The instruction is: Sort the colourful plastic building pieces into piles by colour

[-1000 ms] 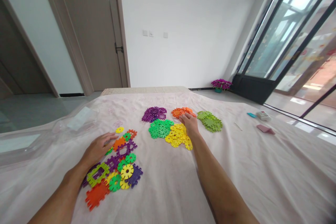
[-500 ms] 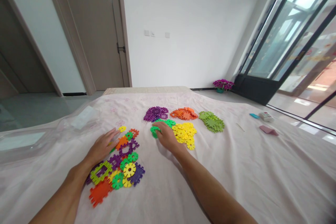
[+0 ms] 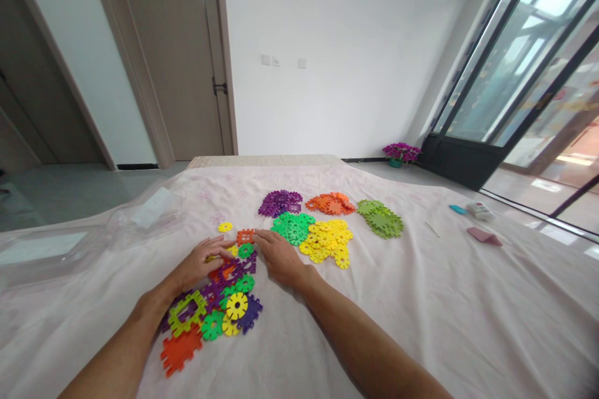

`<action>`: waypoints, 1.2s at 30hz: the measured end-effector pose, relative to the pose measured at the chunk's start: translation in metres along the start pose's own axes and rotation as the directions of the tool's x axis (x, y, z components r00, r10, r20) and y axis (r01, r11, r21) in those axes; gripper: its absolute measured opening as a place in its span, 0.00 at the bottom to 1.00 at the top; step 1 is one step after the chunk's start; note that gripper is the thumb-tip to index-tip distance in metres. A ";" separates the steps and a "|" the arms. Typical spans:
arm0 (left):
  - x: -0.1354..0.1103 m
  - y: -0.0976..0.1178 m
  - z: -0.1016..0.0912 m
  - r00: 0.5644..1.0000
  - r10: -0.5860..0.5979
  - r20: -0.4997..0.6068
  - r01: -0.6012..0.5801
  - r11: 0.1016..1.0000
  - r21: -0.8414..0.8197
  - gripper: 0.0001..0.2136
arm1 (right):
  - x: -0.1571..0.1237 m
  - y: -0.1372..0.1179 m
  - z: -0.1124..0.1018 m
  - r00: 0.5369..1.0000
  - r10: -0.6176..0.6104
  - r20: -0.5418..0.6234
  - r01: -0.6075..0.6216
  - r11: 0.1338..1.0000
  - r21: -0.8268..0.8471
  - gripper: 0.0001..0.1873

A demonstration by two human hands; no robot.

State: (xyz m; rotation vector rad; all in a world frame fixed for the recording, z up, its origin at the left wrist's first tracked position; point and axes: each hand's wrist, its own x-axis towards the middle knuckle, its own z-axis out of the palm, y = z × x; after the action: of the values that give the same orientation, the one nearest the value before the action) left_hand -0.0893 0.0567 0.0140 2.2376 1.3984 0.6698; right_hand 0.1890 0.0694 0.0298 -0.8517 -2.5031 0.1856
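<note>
A mixed heap of flat plastic building pieces, snowflake discs and notched squares, lies in front of me on the cloth. My left hand [image 3: 202, 265] rests over the heap's left upper part, fingers outstretched and partly covering yellow and orange pieces. At the heap's far right edge, my right hand [image 3: 279, 257] has its straight fingertips against an orange notched square [image 3: 244, 237]. Just below that square are a green disc [image 3: 246, 250] and purple frame pieces [image 3: 229, 272]. Nearest me lie a lime frame [image 3: 188, 313] and a solid orange square [image 3: 181, 349]. What is beneath the palms is hidden.
Sorted piles of purple [image 3: 279, 203], orange [image 3: 330, 203], lime [image 3: 380, 219], green [image 3: 296, 228] and yellow pieces [image 3: 327, 240] lie beyond my right hand. A lone yellow disc [image 3: 225, 227] is beyond my left. Clear plastic packaging [image 3: 93, 249] lies left; small items, including a pink one [image 3: 484, 236], lie right.
My right hand has left the green pile, where its green pieces now lie, and moved left to the mixed heap. My left hand has shifted right over the heap.
</note>
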 end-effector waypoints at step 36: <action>0.020 -0.014 -0.002 0.900 -0.360 -0.244 0.149 0.783 -0.604 0.25 | 0.049 0.010 0.015 0.986 0.136 0.096 -0.119 0.978 -0.170 0.22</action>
State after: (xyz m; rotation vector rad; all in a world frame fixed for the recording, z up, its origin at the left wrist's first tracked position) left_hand -0.0927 0.0811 0.0107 1.4619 1.3823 1.2439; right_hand 0.1536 0.1079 0.0338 -1.0976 -2.5918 0.0697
